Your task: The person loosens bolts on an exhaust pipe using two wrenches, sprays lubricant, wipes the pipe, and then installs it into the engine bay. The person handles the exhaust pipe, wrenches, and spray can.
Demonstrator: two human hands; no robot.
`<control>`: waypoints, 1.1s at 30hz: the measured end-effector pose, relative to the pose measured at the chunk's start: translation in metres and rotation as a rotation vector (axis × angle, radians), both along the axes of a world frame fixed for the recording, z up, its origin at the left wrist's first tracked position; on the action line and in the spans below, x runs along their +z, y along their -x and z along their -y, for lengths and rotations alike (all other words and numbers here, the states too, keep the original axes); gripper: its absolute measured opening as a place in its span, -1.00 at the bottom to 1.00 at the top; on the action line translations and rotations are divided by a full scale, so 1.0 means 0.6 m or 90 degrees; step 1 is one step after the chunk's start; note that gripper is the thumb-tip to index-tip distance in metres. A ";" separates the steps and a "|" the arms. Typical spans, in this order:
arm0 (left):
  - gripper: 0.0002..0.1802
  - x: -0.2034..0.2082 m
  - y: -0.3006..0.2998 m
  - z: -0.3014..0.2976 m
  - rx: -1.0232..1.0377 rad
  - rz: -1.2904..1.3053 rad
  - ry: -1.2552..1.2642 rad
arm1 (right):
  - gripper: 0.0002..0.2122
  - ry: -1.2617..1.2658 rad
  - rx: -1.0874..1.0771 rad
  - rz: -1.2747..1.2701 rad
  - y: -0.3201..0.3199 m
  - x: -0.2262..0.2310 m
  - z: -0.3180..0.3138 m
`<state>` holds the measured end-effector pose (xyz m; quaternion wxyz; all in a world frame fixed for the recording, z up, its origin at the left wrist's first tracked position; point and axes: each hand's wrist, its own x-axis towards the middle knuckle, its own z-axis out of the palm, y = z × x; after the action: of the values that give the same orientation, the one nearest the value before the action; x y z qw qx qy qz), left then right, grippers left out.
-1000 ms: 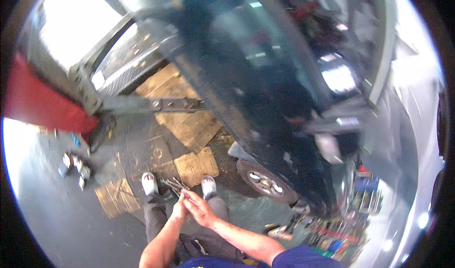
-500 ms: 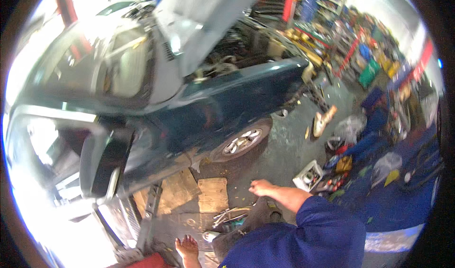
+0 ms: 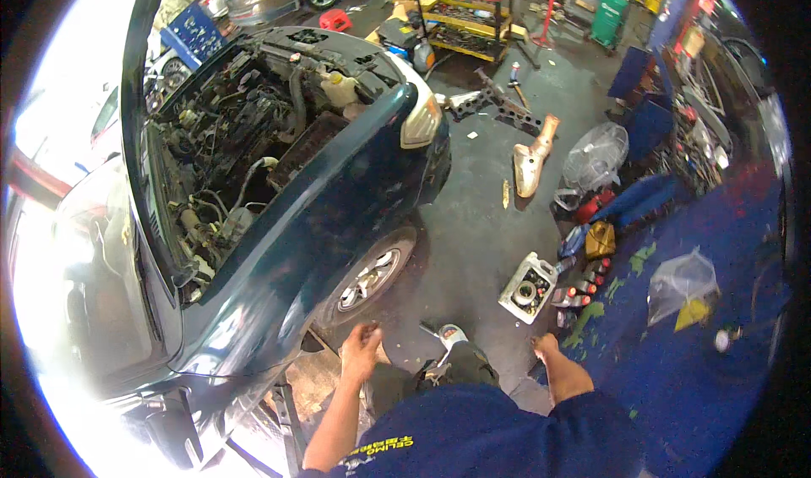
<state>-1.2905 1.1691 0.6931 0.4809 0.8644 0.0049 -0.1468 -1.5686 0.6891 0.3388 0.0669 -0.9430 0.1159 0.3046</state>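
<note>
I stand beside a dark green car (image 3: pixel 308 199) with its hood raised and engine bay (image 3: pixel 228 148) exposed. My left hand (image 3: pixel 361 349) hovers near the front wheel (image 3: pixel 369 277), apart from it, with fingers curled in and nothing visible in them. On the other side my right hand (image 3: pixel 547 348) hangs at my side, its fingers loosely closed and no object showing. The nearest thing to it is a cut-open white plastic container (image 3: pixel 529 288) on the floor, holding round metal parts. My shoe (image 3: pixel 452 334) shows between the hands.
Several bottles (image 3: pixel 583 284) stand right of the container, near a clear plastic bag (image 3: pixel 596 155). Ahead lie a copper-coloured exhaust part (image 3: pixel 532 163) and a metal arm (image 3: pixel 498 99). Beyond are a tool cart (image 3: pixel 460 23), a red stool (image 3: pixel 335 20) and a green bin (image 3: pixel 606 17).
My view has turned and moved forward along the car toward its front; the engine bay is now in full view. My left hand has come up and closed from open. My right arm has lowered.
</note>
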 end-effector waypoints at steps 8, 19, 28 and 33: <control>-0.66 0.116 -0.269 0.261 -0.258 0.108 0.033 | -0.71 -0.595 -1.079 -0.034 -0.098 0.065 0.017; -0.70 0.166 -0.614 0.528 -0.462 0.309 0.141 | -0.87 -0.655 -1.073 0.075 -0.404 0.265 0.115; -0.72 0.162 -0.791 0.658 -0.315 0.312 0.012 | -0.80 -0.585 -0.958 -0.040 -0.563 0.188 0.422; -0.74 0.199 -0.847 0.741 -0.139 0.324 -0.007 | -0.83 -0.535 -0.893 -0.084 -0.721 0.220 0.657</control>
<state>-0.7826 0.7243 0.8123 0.4435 0.8712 -0.2089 0.0241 -1.1359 0.2947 0.4710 0.5824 -0.5278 0.5587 0.2648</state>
